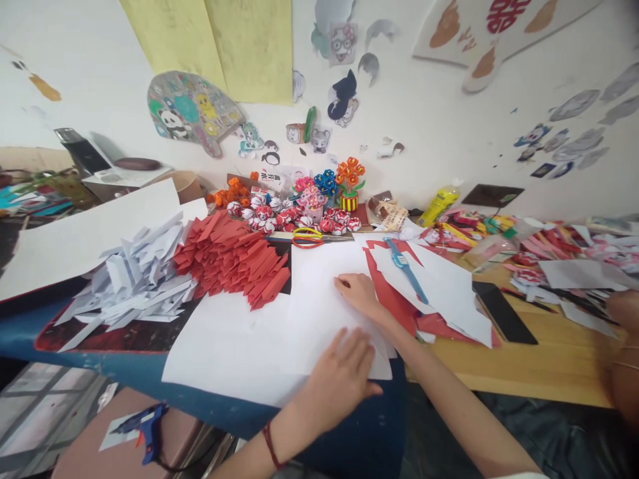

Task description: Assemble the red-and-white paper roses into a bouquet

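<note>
A large white paper sheet [239, 346] lies on the blue tabletop under both my hands. My left hand [344, 372], with a dark red cord on its wrist, rests flat on the sheet near its right front edge, fingers stretched out. Farther up, my right hand [358, 294] is curled with its fingertips together against the white paper; whatever it may hold is hidden. Left of the sheet, a heap of folded red paper strips [232, 256] adjoins a heap of folded white paper strips [134, 279]. Scissors with yellow and red handles [308, 237] lie beyond the sheet.
White and red paper pieces lie at right beneath a blue watch [405, 266], beside a black phone [504, 313]. Paper flowers [279, 216] line the wall near a yellow bottle [442, 203]. A blue glue gun [150, 429] sits lower left. Another person's arm [624, 326] shows at far right.
</note>
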`<state>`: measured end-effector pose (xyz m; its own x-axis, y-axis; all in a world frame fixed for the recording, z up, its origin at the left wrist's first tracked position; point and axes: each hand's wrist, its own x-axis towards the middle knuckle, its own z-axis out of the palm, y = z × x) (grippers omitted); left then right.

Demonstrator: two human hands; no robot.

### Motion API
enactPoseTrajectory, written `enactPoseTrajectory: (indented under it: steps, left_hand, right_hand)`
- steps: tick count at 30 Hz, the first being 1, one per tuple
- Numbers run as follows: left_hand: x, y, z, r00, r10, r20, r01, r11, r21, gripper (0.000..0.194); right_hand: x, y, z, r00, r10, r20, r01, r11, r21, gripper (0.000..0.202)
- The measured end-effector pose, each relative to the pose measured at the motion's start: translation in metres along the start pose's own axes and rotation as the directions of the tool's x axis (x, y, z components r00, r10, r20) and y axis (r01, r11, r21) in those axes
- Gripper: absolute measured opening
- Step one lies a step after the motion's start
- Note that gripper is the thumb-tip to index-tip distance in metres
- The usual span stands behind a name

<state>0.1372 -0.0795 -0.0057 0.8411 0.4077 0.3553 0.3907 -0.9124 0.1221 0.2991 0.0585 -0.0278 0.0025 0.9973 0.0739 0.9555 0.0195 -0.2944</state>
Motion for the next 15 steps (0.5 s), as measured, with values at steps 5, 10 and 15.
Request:
enactPoseTrajectory:
  steps: [5,10,15]
  left_hand:
    - [-0.016,-0.02,0.0,0.978,0.199,-0.059,-0.204,0.974,-0.102,0.04]
    - [-0.034,-0.039,0.0,0.913,-0.405,-0.038,0.407,0.904,0.131,0.061]
    - [-0.04,-0.032,-0.014,0.995,0.08,0.062,-0.067,0.98,-0.185,0.054]
  right_hand:
    - [-0.004,-0.003,0.004,1.0,0.007,-0.03,-0.007,1.0,-0.013,0.044]
    - [-0.005,-0.006,0.011,0.997,0.026,-0.078,-0.027,0.999,-0.02,0.04]
    - [-0.006,-0.007,0.012,0.996,0.025,-0.086,-0.024,1.0,0.015,0.036]
